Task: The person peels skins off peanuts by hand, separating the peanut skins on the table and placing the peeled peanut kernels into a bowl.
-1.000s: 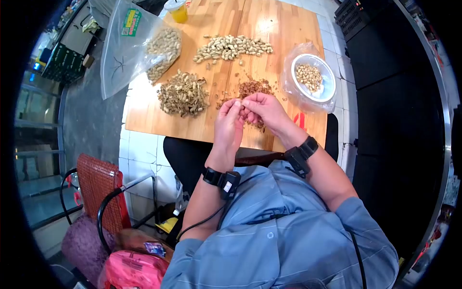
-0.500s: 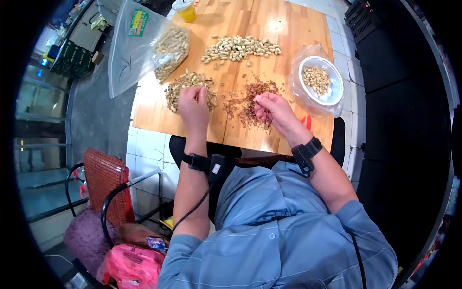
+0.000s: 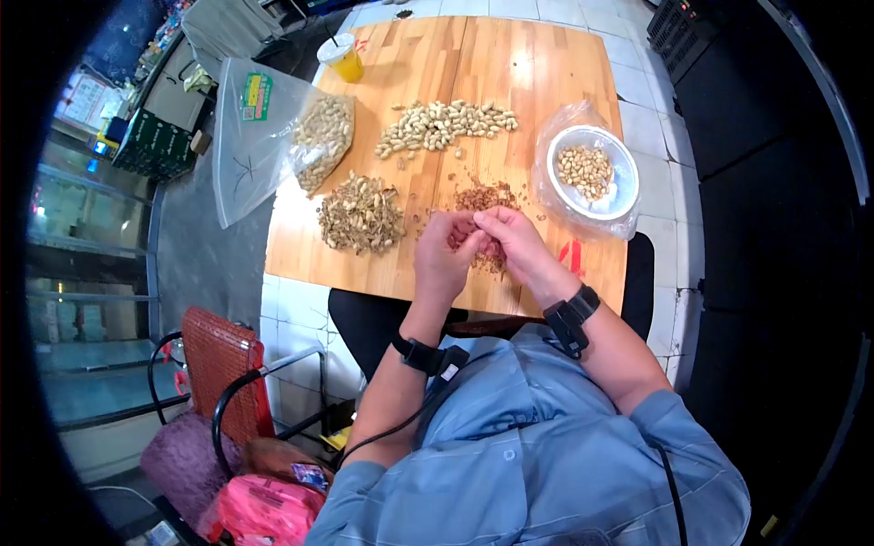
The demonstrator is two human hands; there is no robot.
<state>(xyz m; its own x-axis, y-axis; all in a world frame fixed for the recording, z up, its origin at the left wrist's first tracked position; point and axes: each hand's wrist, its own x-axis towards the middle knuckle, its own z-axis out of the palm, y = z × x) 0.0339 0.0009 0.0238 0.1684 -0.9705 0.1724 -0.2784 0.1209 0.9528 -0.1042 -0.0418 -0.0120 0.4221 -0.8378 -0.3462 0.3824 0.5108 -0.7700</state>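
Observation:
My left hand and my right hand meet at the fingertips above a scatter of reddish-brown peanut skins. Both are closed in a pinch; whatever lies between the fingers is too small to make out. Left of my left hand is a heap of cracked peanut shells. Beyond the skins, unshelled peanuts lie in a long pile. To the right of my right hand, a white bowl stands on crumpled clear plastic, with peeled peanuts in it.
A clear bag of unshelled peanuts rests at the table's left edge. Behind it is a cup with a yellow drink and a straw. The wooden table ends just before my body. A red-backed chair stands at lower left.
My left hand has moved right, from the shell heap to my right hand, and their fingertips now meet. The view has shifted slightly, so the table's far edge shows.

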